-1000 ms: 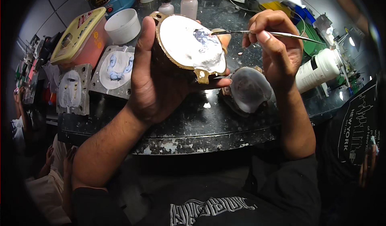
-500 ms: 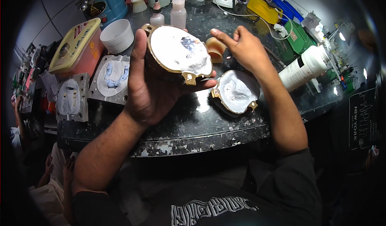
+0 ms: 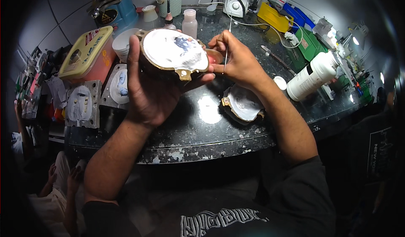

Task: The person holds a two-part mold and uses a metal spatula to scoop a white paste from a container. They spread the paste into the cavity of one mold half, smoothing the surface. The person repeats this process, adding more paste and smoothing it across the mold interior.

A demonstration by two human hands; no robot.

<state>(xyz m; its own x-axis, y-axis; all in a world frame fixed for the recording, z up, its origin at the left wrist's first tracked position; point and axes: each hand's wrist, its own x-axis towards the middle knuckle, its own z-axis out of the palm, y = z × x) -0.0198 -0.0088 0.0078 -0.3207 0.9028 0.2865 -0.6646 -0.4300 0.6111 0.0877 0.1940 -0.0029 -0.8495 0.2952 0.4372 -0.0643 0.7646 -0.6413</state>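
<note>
- At far left, a grey metal mould point(image 3: 93, 119) and a second mould with a blue arch point(image 3: 121, 84) lie beside my left forearm; I'd keep my elbow from swinging that way.
- My left hand point(image 3: 152, 94) has its fingers clamped around the brass-rimmed flask half point(image 3: 168, 49), raised above the surface point(image 3: 181, 121) and tilted, white plaster face up. I expect it to be heavy and stiff, the metal able to take a firm squeeze. The plaster looks brittle, most of all at the rough hollow, so I'd grip by the rim and underside.
- Below it, bare surface runs to the chipped front edge, giving me room to lower it.
- My right hand point(image 3: 239, 63) has its fingers closed on a thin metal tool point(image 3: 225, 60), likely light and easy to roll. They sit close by a reddish cup point(image 3: 216, 56); whether they touch it I can't tell.
- Under my right wrist, the other flask half point(image 3: 245, 103) limits a downward move; further right stands a leaning white bottle point(image 3: 310, 79).
</note>
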